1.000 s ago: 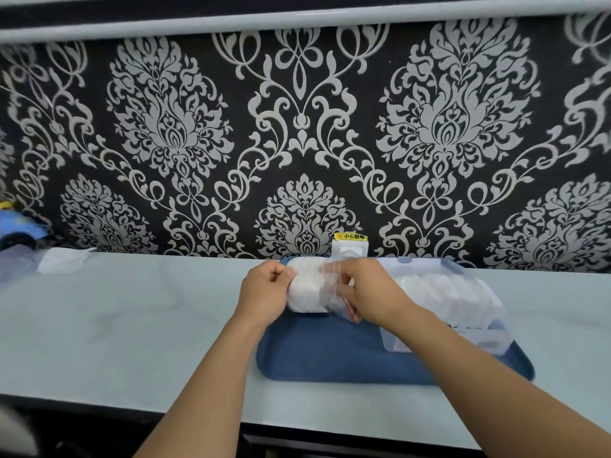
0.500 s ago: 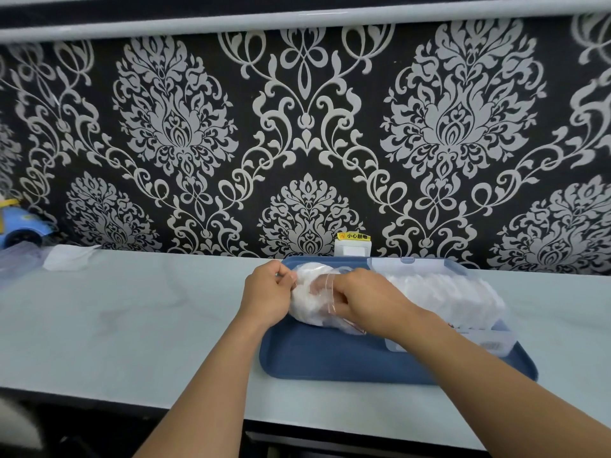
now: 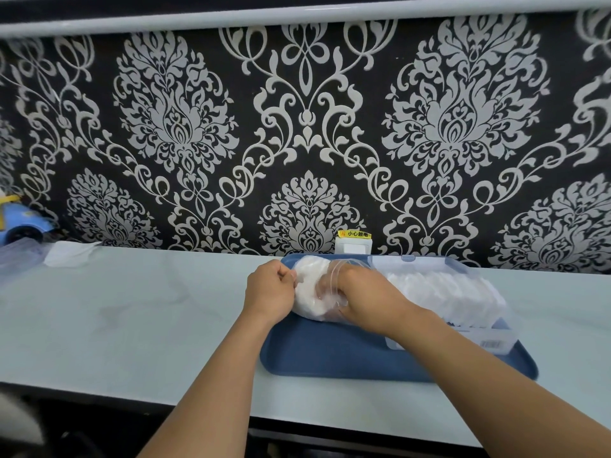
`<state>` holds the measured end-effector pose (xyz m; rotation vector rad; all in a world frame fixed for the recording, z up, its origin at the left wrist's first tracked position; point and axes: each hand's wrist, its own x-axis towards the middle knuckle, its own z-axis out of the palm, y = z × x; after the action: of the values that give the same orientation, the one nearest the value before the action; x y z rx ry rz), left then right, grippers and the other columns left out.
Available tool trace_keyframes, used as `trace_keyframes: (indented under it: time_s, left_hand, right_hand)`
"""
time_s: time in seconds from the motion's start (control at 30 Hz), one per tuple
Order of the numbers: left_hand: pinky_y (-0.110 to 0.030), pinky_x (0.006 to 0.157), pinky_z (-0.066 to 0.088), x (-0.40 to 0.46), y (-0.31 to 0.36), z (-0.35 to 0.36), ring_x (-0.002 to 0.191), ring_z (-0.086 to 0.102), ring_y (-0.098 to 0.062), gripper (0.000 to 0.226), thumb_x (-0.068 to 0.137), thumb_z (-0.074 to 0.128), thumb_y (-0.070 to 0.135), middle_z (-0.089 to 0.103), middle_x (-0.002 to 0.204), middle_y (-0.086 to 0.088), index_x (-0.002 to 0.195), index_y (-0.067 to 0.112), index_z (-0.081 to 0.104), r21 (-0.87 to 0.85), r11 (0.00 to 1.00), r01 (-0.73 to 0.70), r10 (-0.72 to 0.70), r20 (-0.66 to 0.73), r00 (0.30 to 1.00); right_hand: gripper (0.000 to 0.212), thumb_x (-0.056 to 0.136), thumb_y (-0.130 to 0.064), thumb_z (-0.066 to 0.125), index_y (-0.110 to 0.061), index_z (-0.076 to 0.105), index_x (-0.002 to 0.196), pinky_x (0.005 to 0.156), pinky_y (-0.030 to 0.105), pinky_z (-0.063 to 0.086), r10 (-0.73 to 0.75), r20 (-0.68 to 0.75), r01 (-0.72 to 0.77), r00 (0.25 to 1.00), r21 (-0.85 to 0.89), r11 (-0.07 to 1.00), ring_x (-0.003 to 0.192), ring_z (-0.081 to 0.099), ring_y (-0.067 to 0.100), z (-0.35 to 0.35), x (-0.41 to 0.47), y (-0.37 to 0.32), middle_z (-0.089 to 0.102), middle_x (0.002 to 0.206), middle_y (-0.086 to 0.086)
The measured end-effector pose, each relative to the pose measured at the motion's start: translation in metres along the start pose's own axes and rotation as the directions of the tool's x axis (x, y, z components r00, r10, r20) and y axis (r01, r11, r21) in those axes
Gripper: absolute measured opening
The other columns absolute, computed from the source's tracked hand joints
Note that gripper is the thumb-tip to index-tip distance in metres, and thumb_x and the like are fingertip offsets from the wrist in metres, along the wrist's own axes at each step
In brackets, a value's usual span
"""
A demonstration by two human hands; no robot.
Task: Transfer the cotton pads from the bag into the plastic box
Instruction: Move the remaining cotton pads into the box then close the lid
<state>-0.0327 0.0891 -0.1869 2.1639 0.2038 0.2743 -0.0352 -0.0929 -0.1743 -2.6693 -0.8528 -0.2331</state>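
The left hand (image 3: 269, 292) pinches the closed end of a thin, crinkled clear bag (image 3: 317, 292), likely to anchor it; the right hand (image 3: 360, 292) reaches inside through the mouth, fingers wrapped around soft white round cotton pads (image 3: 305, 285); just right of that hand sits the rigid translucent plastic box (image 3: 463, 312), already holding pads, on a smooth blue tray (image 3: 330, 358).

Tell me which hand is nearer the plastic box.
Right. The right hand, reaching into the bag, sits just beside the plastic box; the left hand grips the bag's far edge.
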Motion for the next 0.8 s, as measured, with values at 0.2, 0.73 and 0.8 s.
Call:
trace_keyframes:
  time_s: [0.2,0.73,0.8]
  left_hand:
    - [-0.044,0.081,0.059,0.000,0.000,0.001,0.081,0.070,-0.027,0.021,0.097,0.056,0.014,0.070,0.080,0.003,0.078,0.015,0.065,-0.057,0.998,0.001,0.000,0.023,1.000]
    - [-0.051,0.069,0.062,0.007,-0.006,0.008,0.075,0.072,-0.036,0.017,0.097,0.051,0.017,0.070,0.096,-0.005,0.086,0.007,0.059,-0.106,0.985,0.137,-0.138,-0.001,0.990]
    - [-0.049,0.068,0.063,0.005,-0.003,0.008,0.074,0.073,-0.035,0.020,0.098,0.054,0.019,0.071,0.097,-0.004,0.087,0.005,0.061,-0.140,0.983,0.122,-0.118,0.040,0.992]
  right_hand:
    - [0.043,0.086,-0.036,0.069,-0.032,0.065,0.129,0.094,0.035,0.048,0.007,0.047,-0.002,0.999,-0.093,0.996,0.118,0.056,0.024,0.001,-0.002,-0.005,0.058,0.130,0.000]
    - [0.034,0.063,-0.040,0.087,-0.017,0.072,0.083,0.080,0.010,0.046,0.086,-0.093,-0.053,0.992,0.315,0.948,0.095,0.060,0.001,0.004,-0.002,0.025,0.063,0.101,-0.011]
    - [0.032,0.065,-0.039,0.083,-0.023,0.069,0.088,0.082,0.008,0.042,0.084,-0.062,-0.062,0.995,0.298,0.953,0.100,0.059,0.005,0.004,-0.003,0.025,0.062,0.104,-0.011]
